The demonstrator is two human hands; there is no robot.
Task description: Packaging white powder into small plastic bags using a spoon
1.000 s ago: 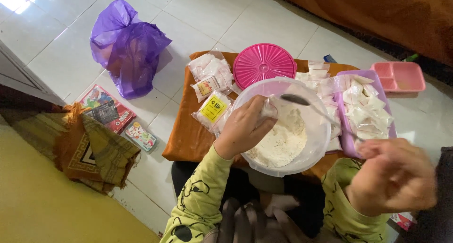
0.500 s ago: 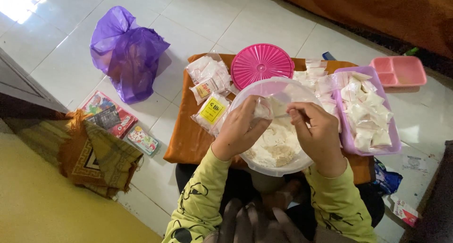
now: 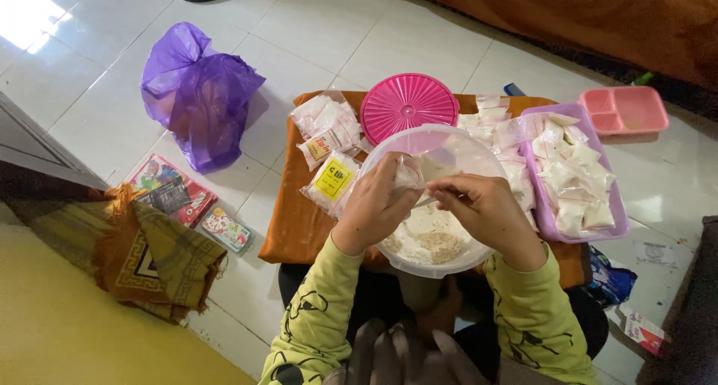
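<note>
Both hands [image 3: 434,202] pinching small plastic bag [image 3: 408,174]

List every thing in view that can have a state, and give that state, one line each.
left hand: gripping small clear bag over the bowl
right hand: pinching at the same bag's mouth
small clear bag: held up, partly filled
white bowl: uncovered, pale crumbly food inside
pink lid: off, lying flat behind the bowl
purple tray: full of packed white bags
pink box: open, empty
purple plastic bag: crumpled on the floor

Glossy clear plastic bowl [image 3: 479,149], ribbed pink plastic lid [image 3: 408,106], crinkly purple plastic bag [image 3: 198,93], shiny floor tiles [image 3: 314,26].
</note>
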